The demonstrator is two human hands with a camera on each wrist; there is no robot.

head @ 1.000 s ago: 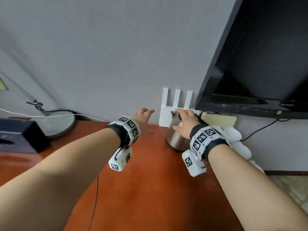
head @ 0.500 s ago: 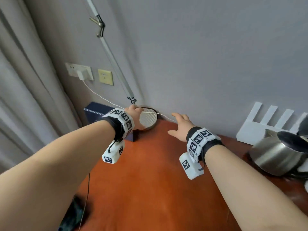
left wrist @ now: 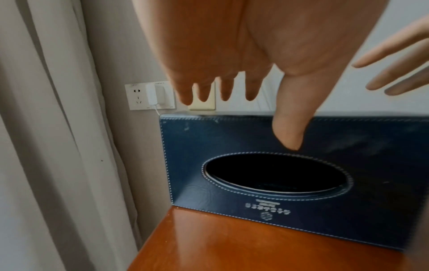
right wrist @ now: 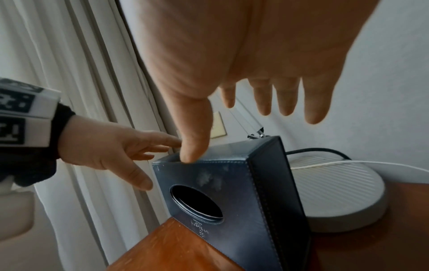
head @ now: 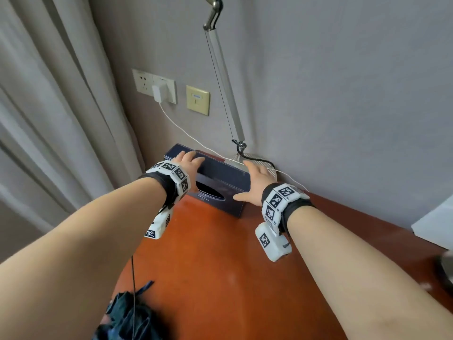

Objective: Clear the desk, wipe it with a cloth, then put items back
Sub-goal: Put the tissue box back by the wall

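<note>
Tissue box (head: 215, 182) stood at desk (head: 220, 266) far-left corner, 11 o'clock, long axis L–R. L hand (head: 188, 160) and R hand (head: 255, 180), both open, flanked its ends, not gripping yet.

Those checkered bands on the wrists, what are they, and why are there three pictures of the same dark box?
There is no machine here: a person wears a camera on the head and one on each wrist, strapped on with marked bands. The widest picture comes from the head camera; the other two look along each hand at its fingers.

On the reddish desk, in the corner by the curtain, stands a dark blue tissue box with an oval opening in the side facing the person. Behind it sits the round base of a lamp, with a white cable running across it from a charger in the wall socket.

The left hand and right hand reach for the two ends of the box with fingers spread. Neither grips it yet.
</note>
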